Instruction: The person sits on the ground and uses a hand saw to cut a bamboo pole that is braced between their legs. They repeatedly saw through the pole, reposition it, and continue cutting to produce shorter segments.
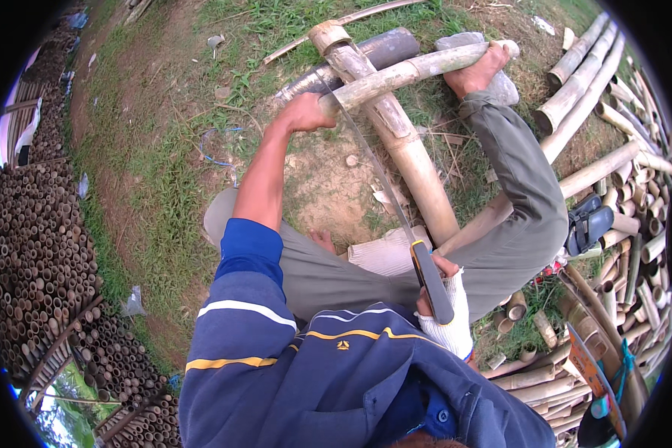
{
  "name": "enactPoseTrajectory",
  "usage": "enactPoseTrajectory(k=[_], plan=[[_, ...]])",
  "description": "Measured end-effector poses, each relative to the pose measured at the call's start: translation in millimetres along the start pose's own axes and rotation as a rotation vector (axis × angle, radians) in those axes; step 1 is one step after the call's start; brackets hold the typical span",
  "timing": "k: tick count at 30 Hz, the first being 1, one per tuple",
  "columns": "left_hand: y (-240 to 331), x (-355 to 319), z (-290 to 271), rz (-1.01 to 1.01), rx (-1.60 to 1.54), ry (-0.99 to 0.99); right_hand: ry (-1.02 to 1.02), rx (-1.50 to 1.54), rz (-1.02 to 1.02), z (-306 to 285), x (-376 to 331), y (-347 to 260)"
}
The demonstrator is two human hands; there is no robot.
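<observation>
My left hand (306,113) is closed around the left end of a curved bamboo pole (411,71). In my right hand (444,269), partly covered by white knit fabric, is the black and yellow handle of a handsaw (431,285). Its long thin blade slants up and away, and its far part meets the pole just beside my left fingers. How deep the blade sits in the bamboo I cannot tell. My bare right foot (476,72) rests on the pole's other end. Beneath it, a thicker notched bamboo post (414,168) slopes toward me and props the pole up.
A dark bamboo log (384,51) lies under the post's far end. Bamboo poles (575,86) and cut pieces heap up at right, with black sandals (588,224) among them. An orange saw blade (593,369) stands lower right. Stacked bamboo tubes (33,254) fill the left.
</observation>
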State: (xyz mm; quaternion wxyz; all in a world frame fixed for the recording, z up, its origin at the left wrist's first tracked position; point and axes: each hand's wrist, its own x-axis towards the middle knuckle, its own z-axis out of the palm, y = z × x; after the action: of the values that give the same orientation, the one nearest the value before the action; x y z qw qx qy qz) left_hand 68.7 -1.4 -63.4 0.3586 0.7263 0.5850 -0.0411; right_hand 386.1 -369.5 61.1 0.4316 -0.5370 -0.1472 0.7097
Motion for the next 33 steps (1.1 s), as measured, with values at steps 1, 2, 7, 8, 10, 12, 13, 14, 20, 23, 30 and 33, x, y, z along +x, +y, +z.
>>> enactPoseTrajectory(k=[1, 2, 7, 8, 10, 12, 13, 14, 20, 23, 30, 33], plan=[[-4.7, -2.2, 1.9, -0.043, -0.001, 0.001, -0.069, -0.280, -0.178, 12.6, 23.3, -5.2], [-7.3, -2.1, -1.6, -0.078, 0.002, 0.010, -0.077, -0.598, -0.383, 26.6, 46.6, -10.9], [13.3, -3.5, -11.9, -0.054, -0.044, 0.059, -0.103, -0.700, -0.764, 110.9, 212.8, -47.2], [9.7, -2.9, -14.1, -0.046, -0.068, 0.029, -0.090, -0.714, -0.758, 115.2, 212.4, -44.4], [2.2, 0.0, -14.9, -0.012, -0.129, -0.048, -0.045, -0.759, -0.735, 112.8, 205.3, -36.1], [-10.4, -1.2, -19.8, 0.028, -0.088, -0.013, -0.067, -0.725, -0.725, 91.3, 156.1, -16.0], [-23.0, 4.0, -16.1, 0.036, -0.089, 0.013, -0.049, -0.783, -0.723, 67.2, 124.3, -7.2], [-31.1, 7.4, -2.9, 0.042, -0.098, 0.022, -0.064, -0.750, -0.630, 49.3, 81.6, -6.3], [-10.1, -1.3, -2.3, 0.004, -0.019, 0.029, -0.080, -0.881, -0.633, 39.2, 24.3, -25.4], [-11.4, -9.1, 4.3, -0.004, 0.005, 0.120, -0.110, -0.741, -0.622, 82.6, 136.0, -19.1], [-9.7, -7.4, 7.5, 0.054, -0.222, -0.017, -0.104, -0.761, -0.655, 101.4, 155.0, -27.5], [-14.0, -12.6, -3.1, 0.035, -0.200, -0.031, -0.043, -0.809, -0.628, 29.0, 60.0, 7.9]])
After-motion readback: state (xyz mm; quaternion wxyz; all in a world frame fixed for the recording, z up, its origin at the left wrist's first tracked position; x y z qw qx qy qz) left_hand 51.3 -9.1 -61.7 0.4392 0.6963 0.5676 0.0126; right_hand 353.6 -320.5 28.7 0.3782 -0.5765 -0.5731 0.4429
